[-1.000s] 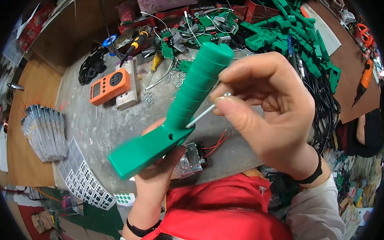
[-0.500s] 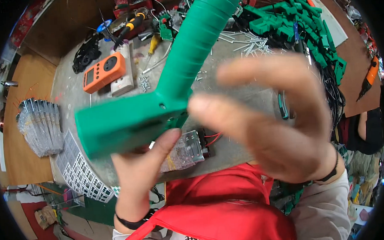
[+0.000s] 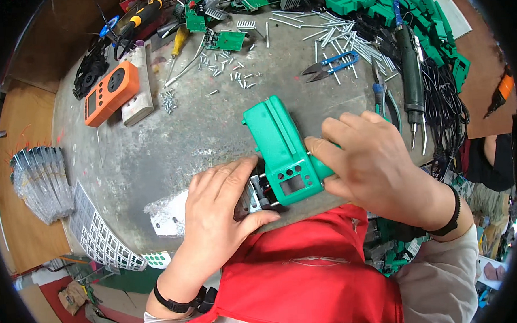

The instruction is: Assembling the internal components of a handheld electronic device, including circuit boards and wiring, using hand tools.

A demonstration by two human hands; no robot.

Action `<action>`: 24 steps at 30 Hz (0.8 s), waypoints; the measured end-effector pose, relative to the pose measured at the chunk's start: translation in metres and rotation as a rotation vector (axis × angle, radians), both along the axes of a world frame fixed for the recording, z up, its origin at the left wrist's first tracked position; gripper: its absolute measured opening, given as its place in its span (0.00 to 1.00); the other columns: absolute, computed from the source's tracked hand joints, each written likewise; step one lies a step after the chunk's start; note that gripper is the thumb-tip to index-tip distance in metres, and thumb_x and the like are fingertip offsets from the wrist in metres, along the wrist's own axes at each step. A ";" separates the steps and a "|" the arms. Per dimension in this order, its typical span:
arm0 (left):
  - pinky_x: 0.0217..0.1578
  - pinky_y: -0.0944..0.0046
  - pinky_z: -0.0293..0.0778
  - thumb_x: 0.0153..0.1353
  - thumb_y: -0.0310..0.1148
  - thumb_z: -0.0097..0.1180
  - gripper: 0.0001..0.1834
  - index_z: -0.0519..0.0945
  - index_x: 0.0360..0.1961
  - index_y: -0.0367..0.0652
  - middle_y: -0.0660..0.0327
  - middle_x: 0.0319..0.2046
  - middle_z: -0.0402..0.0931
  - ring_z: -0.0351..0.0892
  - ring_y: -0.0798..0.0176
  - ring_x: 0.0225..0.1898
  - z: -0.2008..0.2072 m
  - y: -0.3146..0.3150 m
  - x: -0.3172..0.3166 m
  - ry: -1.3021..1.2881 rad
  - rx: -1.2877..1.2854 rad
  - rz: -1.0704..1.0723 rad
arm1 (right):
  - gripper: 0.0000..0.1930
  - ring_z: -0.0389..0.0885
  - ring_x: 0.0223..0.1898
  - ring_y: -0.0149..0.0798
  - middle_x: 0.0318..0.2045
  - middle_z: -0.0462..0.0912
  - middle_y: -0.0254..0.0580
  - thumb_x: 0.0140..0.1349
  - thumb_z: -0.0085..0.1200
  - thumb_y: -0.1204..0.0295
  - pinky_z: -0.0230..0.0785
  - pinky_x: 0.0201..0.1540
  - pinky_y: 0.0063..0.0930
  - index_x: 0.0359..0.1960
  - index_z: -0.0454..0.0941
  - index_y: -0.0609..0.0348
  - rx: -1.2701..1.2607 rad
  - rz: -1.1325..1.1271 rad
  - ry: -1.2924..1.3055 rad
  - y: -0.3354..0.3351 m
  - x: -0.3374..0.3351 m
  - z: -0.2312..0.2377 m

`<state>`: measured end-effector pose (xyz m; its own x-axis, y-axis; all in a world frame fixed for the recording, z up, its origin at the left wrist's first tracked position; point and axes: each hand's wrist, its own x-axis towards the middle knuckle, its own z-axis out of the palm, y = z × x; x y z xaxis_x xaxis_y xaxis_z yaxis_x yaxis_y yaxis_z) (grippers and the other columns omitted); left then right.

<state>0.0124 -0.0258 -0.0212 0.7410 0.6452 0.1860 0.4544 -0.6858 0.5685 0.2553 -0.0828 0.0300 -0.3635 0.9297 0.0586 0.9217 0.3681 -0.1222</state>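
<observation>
A green plastic device housing (image 3: pixel 273 129) lies in front of me near the table's front edge. Its end shows a rectangular window and several round holes. My right hand (image 3: pixel 374 165) is closed around the short visible part of its handle, at the housing's right side. On the left, my left hand (image 3: pixel 214 204) is closed around a metal-framed part (image 3: pixel 253 197) with clear plastic on it. This part sits right against the windowed end, with small pins between the two. My palm and fingers hide most of the metal part.
Loose screws (image 3: pixel 213 65), long metal pins (image 3: pixel 345 39) and blue snips (image 3: pixel 332 66) lie farther back. An orange meter (image 3: pixel 111 93) rests at left, above bagged parts (image 3: pixel 43 188). At right are pliers (image 3: pixel 380 98), a dark electric screwdriver (image 3: pixel 411 68), black cables (image 3: pixel 441 107) and piled green housings (image 3: pixel 425 21).
The green housing has come down from in front of my view to the table edge and turned. My right hand now holds its handle; my left has moved to the metal-framed part.
</observation>
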 end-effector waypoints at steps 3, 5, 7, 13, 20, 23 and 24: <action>0.51 0.52 0.68 0.39 0.45 0.73 0.42 0.73 0.56 0.37 0.52 0.52 0.76 0.75 0.46 0.52 0.000 0.000 0.001 -0.009 -0.029 -0.001 | 0.12 0.75 0.35 0.40 0.30 0.72 0.36 0.45 0.63 0.67 0.63 0.36 0.35 0.30 0.74 0.54 -0.031 0.004 0.045 0.003 0.001 -0.006; 0.51 0.52 0.68 0.39 0.45 0.73 0.42 0.73 0.56 0.36 0.52 0.54 0.74 0.75 0.45 0.52 0.001 0.000 0.003 -0.013 -0.033 -0.012 | 0.11 0.75 0.36 0.40 0.30 0.72 0.36 0.46 0.62 0.67 0.63 0.36 0.34 0.30 0.74 0.54 -0.045 0.012 0.054 0.004 0.001 -0.008; 0.42 0.55 0.73 0.41 0.46 0.71 0.42 0.74 0.59 0.45 0.52 0.61 0.69 0.78 0.48 0.43 0.004 0.002 0.011 -0.113 0.020 0.012 | 0.10 0.75 0.36 0.40 0.30 0.72 0.36 0.47 0.61 0.67 0.63 0.36 0.34 0.29 0.74 0.54 -0.060 -0.009 0.041 0.001 0.001 -0.010; 0.28 0.62 0.76 0.43 0.46 0.69 0.40 0.72 0.63 0.66 0.51 0.63 0.68 0.76 0.56 0.27 0.022 0.010 0.035 0.271 0.293 -0.346 | 0.12 0.77 0.43 0.41 0.37 0.78 0.41 0.51 0.59 0.65 0.68 0.45 0.36 0.34 0.81 0.58 -0.070 0.053 0.056 -0.005 0.000 -0.023; 0.31 0.54 0.76 0.36 0.41 0.77 0.61 0.53 0.71 0.50 0.47 0.60 0.70 0.79 0.46 0.35 0.002 0.010 0.028 0.005 0.298 -0.318 | 0.37 0.78 0.48 0.52 0.46 0.77 0.49 0.46 0.69 0.58 0.74 0.48 0.44 0.61 0.71 0.51 0.261 -0.918 -0.136 -0.005 0.130 -0.005; 0.32 0.55 0.76 0.34 0.40 0.78 0.62 0.53 0.71 0.50 0.46 0.60 0.71 0.80 0.46 0.36 0.004 0.010 0.030 -0.020 0.279 -0.326 | 0.43 0.80 0.48 0.56 0.47 0.77 0.52 0.47 0.68 0.59 0.74 0.47 0.46 0.67 0.63 0.48 0.054 -1.171 -0.123 -0.003 0.152 -0.028; 0.32 0.55 0.76 0.34 0.40 0.78 0.62 0.53 0.71 0.50 0.46 0.60 0.71 0.80 0.46 0.36 0.004 0.009 0.029 -0.013 0.282 -0.323 | 0.45 0.80 0.47 0.57 0.47 0.78 0.54 0.47 0.67 0.60 0.74 0.47 0.46 0.69 0.60 0.47 0.171 -1.138 0.042 -0.006 0.165 -0.038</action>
